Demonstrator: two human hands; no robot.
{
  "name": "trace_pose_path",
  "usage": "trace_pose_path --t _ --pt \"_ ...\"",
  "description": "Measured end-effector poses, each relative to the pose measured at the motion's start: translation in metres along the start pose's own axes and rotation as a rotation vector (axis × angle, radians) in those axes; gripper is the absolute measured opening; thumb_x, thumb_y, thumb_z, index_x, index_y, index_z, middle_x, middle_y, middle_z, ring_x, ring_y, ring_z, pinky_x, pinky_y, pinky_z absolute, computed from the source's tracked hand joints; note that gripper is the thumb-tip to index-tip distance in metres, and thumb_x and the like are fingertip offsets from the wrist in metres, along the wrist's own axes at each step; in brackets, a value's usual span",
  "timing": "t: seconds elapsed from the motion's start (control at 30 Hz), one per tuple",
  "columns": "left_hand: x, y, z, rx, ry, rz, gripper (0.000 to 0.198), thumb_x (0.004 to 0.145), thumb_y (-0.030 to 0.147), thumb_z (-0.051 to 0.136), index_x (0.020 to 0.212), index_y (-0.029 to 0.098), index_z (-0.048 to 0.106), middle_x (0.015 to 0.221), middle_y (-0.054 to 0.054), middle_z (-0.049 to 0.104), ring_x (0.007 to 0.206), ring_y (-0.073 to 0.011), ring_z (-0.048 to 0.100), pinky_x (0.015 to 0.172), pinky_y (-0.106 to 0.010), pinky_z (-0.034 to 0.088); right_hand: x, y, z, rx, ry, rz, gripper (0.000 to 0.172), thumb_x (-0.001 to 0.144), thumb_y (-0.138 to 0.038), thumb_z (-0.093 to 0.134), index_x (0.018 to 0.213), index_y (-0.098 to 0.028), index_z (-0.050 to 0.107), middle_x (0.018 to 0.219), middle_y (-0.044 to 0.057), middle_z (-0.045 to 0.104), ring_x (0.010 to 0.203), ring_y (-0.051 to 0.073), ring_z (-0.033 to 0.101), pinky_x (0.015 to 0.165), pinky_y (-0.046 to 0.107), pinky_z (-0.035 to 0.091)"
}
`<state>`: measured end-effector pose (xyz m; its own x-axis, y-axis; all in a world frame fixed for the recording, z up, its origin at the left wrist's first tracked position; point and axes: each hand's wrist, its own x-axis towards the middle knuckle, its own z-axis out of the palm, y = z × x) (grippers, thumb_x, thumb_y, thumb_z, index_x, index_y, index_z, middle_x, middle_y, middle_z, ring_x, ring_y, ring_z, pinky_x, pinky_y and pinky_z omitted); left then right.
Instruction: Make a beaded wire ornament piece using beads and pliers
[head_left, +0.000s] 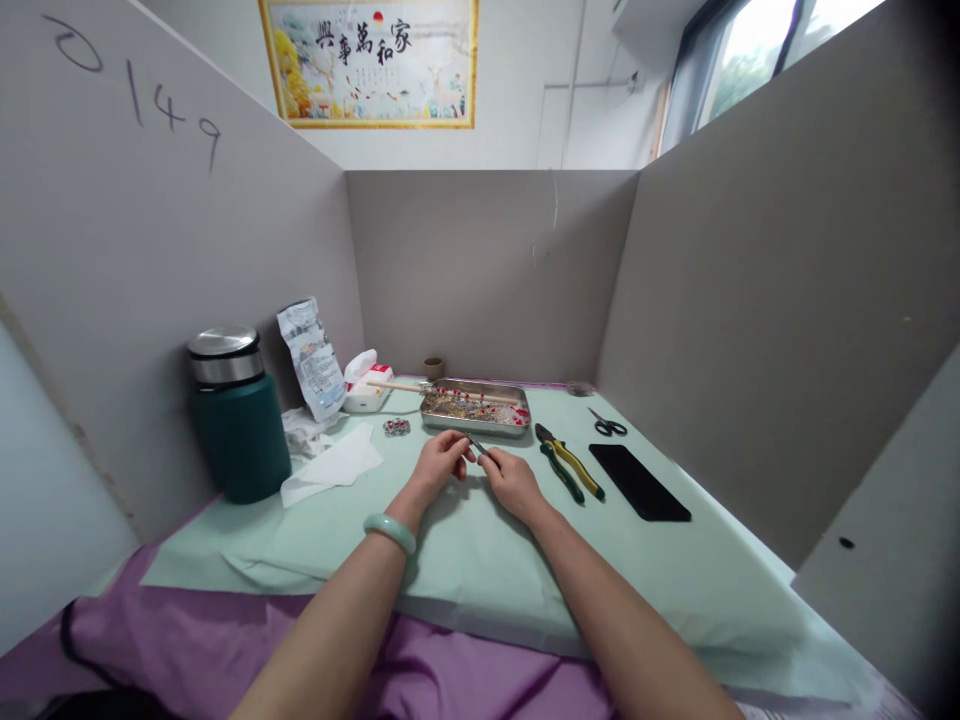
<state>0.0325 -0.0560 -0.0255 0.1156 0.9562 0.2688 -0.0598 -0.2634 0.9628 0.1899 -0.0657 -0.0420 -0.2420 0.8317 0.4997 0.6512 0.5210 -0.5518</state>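
Grey partition panels (487,270) close off the table (480,560) on three sides, and a framed picture (371,60) hangs on the wall behind the rear panel. A pale green cloth (675,590) covers the table, and a purple cloth (210,640) shows along its near edge.

From my station I read both hands at the middle of the table, just in front of a metal tray (474,430).
- The left hand (442,462) wears a green bangle (390,532) at the wrist. Its thumb and fingertips are pressed together on one end of a thin dark piece (478,445).
- The right hand (510,478) has its fingers curled in and pinches the other end of the same piece.

The piece sits between the two hands, just above the cloth; it is too small for me to identify.

The tray holds small mixed beads and lies near the rear edge. Yellow-handled pliers (568,466) lie just right of the right hand. A black phone (639,482) lies further right, with scissors (607,425) behind it. A dark green flask (238,420) stands at the left edge. A white tissue (334,465) lies between the flask and the left hand.
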Motion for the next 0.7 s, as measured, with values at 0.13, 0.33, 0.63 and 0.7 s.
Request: trace_pose_path --t 0.13,0.33,0.63,0.7 --pt "-0.0013 0.0019 0.0013 -0.027 -0.02 -0.029 0.029 0.073 0.042 0.063 0.08 0.014 0.058 0.064 0.0 0.064 0.038 -0.0072 0.049 0.04 -0.021 0.038 -0.0001 -0.0005 -0.0004 -0.019 0.013 0.034 0.03 0.093 -0.034 0.04 0.083 -0.021 0.065 0.076 0.003 0.066 0.071 0.016 0.057 0.062 0.023 0.032" --pt "-0.0033 0.0057 0.0029 -0.029 -0.03 -0.057 0.03 0.072 0.043 0.064 0.08 0.014 0.059 0.064 0.0 0.064 0.037 -0.0065 0.047 0.039 -0.021 0.038 0.0 -0.0012 -0.0004 -0.036 0.012 0.042 0.03 0.093 -0.033 0.04 0.082 -0.02 0.065 0.077 0.003 0.066 0.072 0.016 0.058 0.062 0.023 0.032" --pt "-0.0029 0.0039 0.002 -0.032 -0.048 -0.058 0.031 0.072 0.043 0.064 0.082 0.014 0.058 0.064 0.0 0.064 0.036 -0.0064 0.047 0.037 -0.02 0.038 0.0005 0.0007 -0.0007 -0.058 -0.002 0.04 0.03 0.094 -0.034 0.04 0.083 -0.021 0.065 0.077 0.003 0.067 0.073 0.017 0.059 0.061 0.024 0.032" --pt "-0.0023 0.0027 0.001 -0.046 -0.061 -0.061 0.031 0.073 0.043 0.064 0.082 0.014 0.058 0.063 0.0 0.063 0.036 -0.0063 0.047 0.037 -0.02 0.037 0.0008 0.0011 -0.0002 -0.065 0.001 0.036 0.03 0.093 -0.034 0.04 0.081 -0.021 0.065 0.075 0.003 0.067 0.071 0.016 0.058 0.061 0.024 0.031"
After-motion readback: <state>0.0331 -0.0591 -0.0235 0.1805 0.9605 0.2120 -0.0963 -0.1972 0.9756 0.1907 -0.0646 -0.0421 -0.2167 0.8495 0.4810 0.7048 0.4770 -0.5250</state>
